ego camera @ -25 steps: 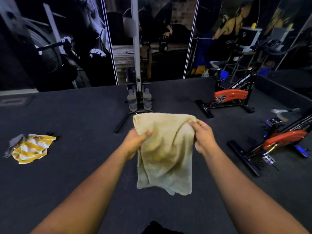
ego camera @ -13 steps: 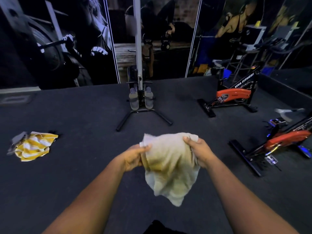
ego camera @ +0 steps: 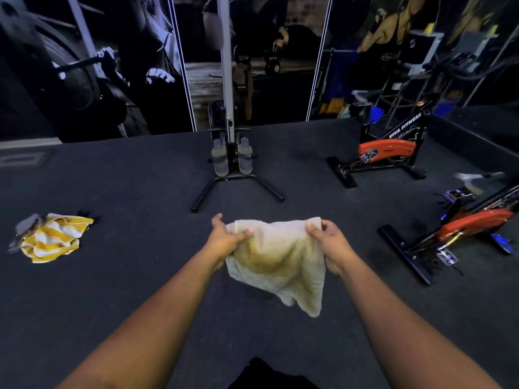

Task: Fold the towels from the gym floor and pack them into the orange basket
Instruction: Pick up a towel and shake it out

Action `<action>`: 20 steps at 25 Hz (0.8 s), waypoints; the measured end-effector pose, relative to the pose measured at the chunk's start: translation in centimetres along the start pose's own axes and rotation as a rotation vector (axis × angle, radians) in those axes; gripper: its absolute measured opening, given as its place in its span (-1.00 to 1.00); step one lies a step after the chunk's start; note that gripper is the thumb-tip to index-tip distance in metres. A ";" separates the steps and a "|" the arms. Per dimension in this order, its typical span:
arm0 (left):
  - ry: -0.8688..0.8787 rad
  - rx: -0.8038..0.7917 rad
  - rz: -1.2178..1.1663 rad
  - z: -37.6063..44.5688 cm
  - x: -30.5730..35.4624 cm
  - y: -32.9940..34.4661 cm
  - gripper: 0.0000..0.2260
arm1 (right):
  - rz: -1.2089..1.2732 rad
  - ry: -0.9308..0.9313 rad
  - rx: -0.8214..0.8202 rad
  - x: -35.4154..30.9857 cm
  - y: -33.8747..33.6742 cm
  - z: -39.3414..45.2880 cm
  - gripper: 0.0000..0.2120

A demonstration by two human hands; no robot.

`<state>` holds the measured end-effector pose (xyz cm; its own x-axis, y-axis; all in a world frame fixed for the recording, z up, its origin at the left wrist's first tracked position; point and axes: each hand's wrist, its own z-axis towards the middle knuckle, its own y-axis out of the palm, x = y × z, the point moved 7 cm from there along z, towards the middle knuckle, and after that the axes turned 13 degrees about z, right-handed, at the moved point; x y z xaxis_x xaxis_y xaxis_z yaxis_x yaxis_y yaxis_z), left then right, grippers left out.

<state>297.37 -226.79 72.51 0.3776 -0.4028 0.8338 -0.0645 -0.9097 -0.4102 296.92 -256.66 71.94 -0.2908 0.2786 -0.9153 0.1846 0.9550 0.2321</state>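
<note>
Cream terry towel (ego camera: 276, 259): centre, hanging limp above the dark carpeted floor (ego camera: 140, 276).
Left hand (ego camera: 224, 240): fingers pinching its top edge.
Right hand (ego camera: 330, 242): fingers gripping the opposite top corner.
Yellow-and-white striped crumpled towel (ego camera: 54, 238): nine o'clock, on the floor.
Orange exercise bikes (ego camera: 387, 153): two and three o'clock.
Grey metal rowing machine (ego camera: 233, 161): twelve o'clock.

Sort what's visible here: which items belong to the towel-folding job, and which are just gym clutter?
Part of the job:
- cream towel, gripped at its top edge by left hand and right hand
- yellow striped towel, crumpled on the floor

Just lying about:
- rowing machine
- far exercise bike
- near exercise bike

The orange basket is not in view.
</note>
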 end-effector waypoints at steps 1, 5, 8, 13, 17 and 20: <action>0.043 -0.053 0.087 0.1 0.1 0.3 0.00 | 0.065 0.032 -0.098 0.2 0.3 -0.3 -0.48; 0.181 0.069 0.108 0.5 1.8 -1.4 -0.21 | -0.044 -0.144 -0.043 -1.3 -1.1 -0.7 -0.33; 0.287 0.137 0.185 0.3 3.6 -2.0 -0.60 | -0.217 -0.311 -0.002 -3.0 -0.4 -1.1 -0.59; 0.279 -0.093 0.142 0.3 4.4 -0.7 -0.44 | -0.478 -0.356 -0.056 -4.0 0.4 -1.3 -0.61; 0.388 0.029 0.789 0.3 6.0 -0.7 -0.33 | -0.993 -0.332 -0.140 -3.3 1.7 -1.2 -0.21; 0.462 0.206 0.974 0.1 7.1 -1.4 -0.66 | -1.253 -0.454 -0.010 -4.2 2.1 -1.5 -0.48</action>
<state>300.28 -228.37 78.96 -0.1365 -0.9778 0.1588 0.0244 -0.1636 -0.9862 297.10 -255.68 76.79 0.0796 -0.8391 -0.5381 0.0164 0.5408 -0.8410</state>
